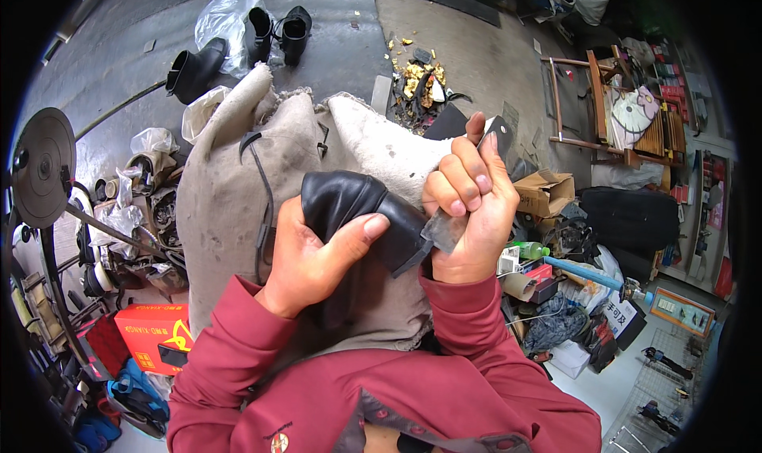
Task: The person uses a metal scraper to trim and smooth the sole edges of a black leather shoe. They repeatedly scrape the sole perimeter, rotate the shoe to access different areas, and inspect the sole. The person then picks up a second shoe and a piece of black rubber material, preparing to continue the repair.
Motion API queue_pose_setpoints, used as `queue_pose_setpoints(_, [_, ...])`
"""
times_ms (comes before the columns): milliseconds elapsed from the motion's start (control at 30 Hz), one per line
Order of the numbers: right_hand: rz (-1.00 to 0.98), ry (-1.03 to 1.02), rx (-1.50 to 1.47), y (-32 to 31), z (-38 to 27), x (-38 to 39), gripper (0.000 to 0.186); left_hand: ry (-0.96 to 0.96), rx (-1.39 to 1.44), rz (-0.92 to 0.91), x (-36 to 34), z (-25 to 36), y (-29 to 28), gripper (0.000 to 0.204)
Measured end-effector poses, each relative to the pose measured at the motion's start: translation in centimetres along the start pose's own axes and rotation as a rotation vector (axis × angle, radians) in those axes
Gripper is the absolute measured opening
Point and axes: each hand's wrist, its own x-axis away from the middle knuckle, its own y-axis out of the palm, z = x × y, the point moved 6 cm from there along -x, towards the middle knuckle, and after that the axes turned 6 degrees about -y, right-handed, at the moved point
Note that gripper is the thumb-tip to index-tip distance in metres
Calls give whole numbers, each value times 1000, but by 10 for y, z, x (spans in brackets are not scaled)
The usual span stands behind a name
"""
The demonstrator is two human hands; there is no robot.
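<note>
My left hand (317,262) grips a black leather boot (353,203) over my lap, its thumb lying across the leather. My right hand (472,191) is closed round a thin, flat tool; its dark upper end (495,127) has a small hole and sticks up past my fingertips. A crumpled greyish piece (444,231) shows below those fingers, touching the boot’s edge; whether it is part of the tool I cannot tell. A stained beige apron cloth (218,191) covers my lap under both hands, with a paler, rough patch (373,135) toward its far edge.
Black boots (194,68) and a plastic bag (226,16) stand beyond my lap, beside scraps (421,84). A metal stand with a disc (44,167) and a red box (151,334) are left. Right are a wooden folding chair (595,96), cardboard box (544,191) and piled clutter.
</note>
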Motion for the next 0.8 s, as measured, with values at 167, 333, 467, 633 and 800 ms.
queue_pose_setpoints(167, [1, -35, 74, 2, -1, 1, 31, -1, -6, -14, -1, -3, -1, 9])
queue_pose_setpoints(333, [-10, -107, 193, 6, -3, 3, 30, -12, -9, -17, -2, -8, -2, 11])
queue_pose_setpoints(467, [-49, -154, 267, 11, -4, 2, 29, -28, 23, -19, -3, -11, -2, 12])
queue_pose_setpoints(633, [-109, -188, 306, 16, -4, 2, 27, -10, 8, -9, -5, -11, -3, 12])
queue_pose_setpoints(800, [-135, -183, 301, 17, -2, 1, 27, 13, 32, -26, -6, -10, -3, 11])
